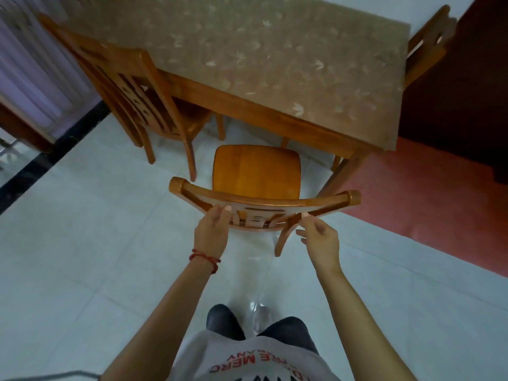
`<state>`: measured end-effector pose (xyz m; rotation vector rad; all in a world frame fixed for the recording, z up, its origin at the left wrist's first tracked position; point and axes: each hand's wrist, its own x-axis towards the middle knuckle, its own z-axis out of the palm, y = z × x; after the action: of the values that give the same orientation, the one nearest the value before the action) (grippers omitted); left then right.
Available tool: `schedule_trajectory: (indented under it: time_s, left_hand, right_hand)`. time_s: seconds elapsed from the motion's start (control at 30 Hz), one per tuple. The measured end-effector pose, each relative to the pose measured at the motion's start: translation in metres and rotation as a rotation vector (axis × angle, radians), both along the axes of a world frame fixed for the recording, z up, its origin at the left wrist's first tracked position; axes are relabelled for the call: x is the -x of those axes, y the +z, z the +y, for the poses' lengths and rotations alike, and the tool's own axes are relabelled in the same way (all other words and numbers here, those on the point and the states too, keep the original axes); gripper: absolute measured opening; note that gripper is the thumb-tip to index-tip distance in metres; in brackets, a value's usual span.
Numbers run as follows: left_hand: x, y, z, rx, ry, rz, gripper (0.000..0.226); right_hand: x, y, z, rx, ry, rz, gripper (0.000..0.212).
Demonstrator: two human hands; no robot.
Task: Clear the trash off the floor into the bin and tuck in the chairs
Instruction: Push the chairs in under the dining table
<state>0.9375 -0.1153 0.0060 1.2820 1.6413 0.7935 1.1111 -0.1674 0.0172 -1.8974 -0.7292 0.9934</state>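
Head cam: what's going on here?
A person stands behind a wooden chair at the dining table. The left hand grips the backrest's top rail; the right hand touches it with loosely curled fingers. The seat is still clear of the table, not yet tucked in. A second chair sits partly tucked at the left. No trash in view.

Both hands (pixel 211 232) (pixel 320 240) at chair (pixel 255 171) backrest, facing table (pixel 275 56).

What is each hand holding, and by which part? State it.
The left hand grips the chair by the lower edge of its curved top rail; the right hand pinches that same rail further right.
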Motion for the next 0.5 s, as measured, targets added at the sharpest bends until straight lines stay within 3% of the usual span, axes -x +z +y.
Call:
schedule_trajectory:
  time_s: [0.13,0.5]
  left_hand:
    - [-0.008,-0.002,0.019,0.074,0.15,-0.053,0.037]
    - [-0.017,-0.014,0.04,0.086,0.258,0.038,0.032]
  right_hand:
    - [-0.01,-0.005,0.021,0.054,-0.098,0.115,0.037]
    - [-0.016,-0.022,0.048,0.077,-0.094,0.078,0.027]
